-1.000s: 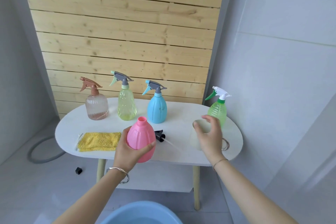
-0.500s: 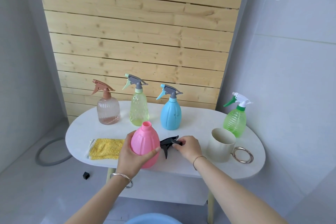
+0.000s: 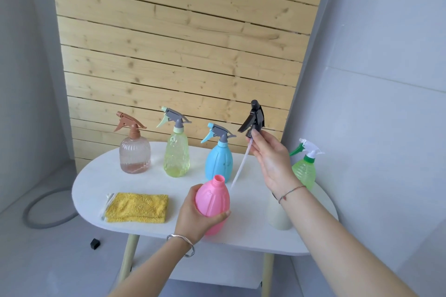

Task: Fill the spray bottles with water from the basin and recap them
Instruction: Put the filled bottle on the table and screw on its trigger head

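Observation:
My left hand [image 3: 193,214] grips an uncapped pink bottle [image 3: 212,202] just above the front of the white table [image 3: 89,190]. My right hand [image 3: 270,161] holds a black spray head [image 3: 253,117] up in the air, its clear dip tube [image 3: 239,169] hanging down with its tip just right of the pink bottle's open neck. Capped bottles stand along the back: a brown one [image 3: 135,152], a yellow-green one [image 3: 176,152], a blue one [image 3: 218,159], and a green one [image 3: 305,169] at the right. The basin is out of view.
A folded yellow cloth [image 3: 137,207] lies at the table's front left. A cream mug [image 3: 277,217] stands at the front right, partly behind my right forearm. A grey hose [image 3: 31,212] and a small black cap [image 3: 94,243] lie on the floor. Wooden slats back the table.
My right hand picked the black spray head up off the table and lifted it high, its tube now dangling by the pink bottle. The view tilted up, so the basin dropped out of sight.

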A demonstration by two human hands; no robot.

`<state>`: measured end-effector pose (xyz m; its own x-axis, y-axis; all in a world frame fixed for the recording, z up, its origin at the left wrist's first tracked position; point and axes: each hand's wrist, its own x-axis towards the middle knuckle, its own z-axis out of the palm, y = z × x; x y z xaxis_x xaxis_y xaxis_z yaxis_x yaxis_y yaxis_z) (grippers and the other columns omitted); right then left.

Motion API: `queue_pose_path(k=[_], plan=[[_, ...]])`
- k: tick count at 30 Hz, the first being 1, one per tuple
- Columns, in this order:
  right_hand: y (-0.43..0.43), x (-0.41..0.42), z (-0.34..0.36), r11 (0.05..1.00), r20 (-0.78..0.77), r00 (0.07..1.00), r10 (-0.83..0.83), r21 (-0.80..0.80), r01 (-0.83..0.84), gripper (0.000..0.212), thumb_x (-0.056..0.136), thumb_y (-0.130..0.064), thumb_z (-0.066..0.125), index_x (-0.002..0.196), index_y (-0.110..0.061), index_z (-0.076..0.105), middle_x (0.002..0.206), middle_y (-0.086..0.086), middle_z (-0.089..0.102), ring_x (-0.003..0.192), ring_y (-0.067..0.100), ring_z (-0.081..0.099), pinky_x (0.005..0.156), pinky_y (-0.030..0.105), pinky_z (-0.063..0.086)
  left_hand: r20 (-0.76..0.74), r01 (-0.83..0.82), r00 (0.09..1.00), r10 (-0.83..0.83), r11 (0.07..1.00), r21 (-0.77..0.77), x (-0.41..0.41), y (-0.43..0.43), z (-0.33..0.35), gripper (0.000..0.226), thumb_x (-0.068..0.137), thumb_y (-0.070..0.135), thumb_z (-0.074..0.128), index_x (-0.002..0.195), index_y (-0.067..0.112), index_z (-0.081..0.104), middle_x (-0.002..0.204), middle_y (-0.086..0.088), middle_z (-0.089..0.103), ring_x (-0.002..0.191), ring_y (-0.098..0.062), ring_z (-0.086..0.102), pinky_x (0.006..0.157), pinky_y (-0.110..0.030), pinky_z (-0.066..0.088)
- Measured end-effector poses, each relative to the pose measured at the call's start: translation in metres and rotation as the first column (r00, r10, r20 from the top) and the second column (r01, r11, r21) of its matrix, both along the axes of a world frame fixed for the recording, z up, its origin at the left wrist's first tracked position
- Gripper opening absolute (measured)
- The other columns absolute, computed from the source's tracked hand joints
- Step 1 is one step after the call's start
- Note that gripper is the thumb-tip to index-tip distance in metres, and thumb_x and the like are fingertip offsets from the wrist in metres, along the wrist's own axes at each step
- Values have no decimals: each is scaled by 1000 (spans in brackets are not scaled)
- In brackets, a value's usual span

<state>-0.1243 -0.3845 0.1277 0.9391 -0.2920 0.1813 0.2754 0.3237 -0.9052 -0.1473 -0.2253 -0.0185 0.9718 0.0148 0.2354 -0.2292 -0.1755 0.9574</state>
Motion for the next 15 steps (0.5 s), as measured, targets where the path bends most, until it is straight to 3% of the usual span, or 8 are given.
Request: queue_pose_path(k=[9, 15], plan=[[9, -1, 1, 998, 77, 996, -54, -27, 56, 13, 84, -10, 71, 96, -15, 67, 86, -5, 72, 89, 12, 65, 101, 37, 47, -10, 26, 1000, -26, 1000, 7, 1, -3, -9, 80, 43, 58, 84, 111, 37, 46, 107, 13, 61, 95, 4, 59, 73, -12, 48], [20, -1, -3, 999, 79, 997, -27, -14, 28, 15, 84, -9, 70, 96, -15, 67, 93, -3, 73, 95, 14, 65, 99, 34, 48, -25, 58, 998, -57, 997, 46, 3, 0, -11, 81, 47, 53, 87, 112, 39, 43, 108, 13, 60, 97, -1, 59, 74, -14, 48]])
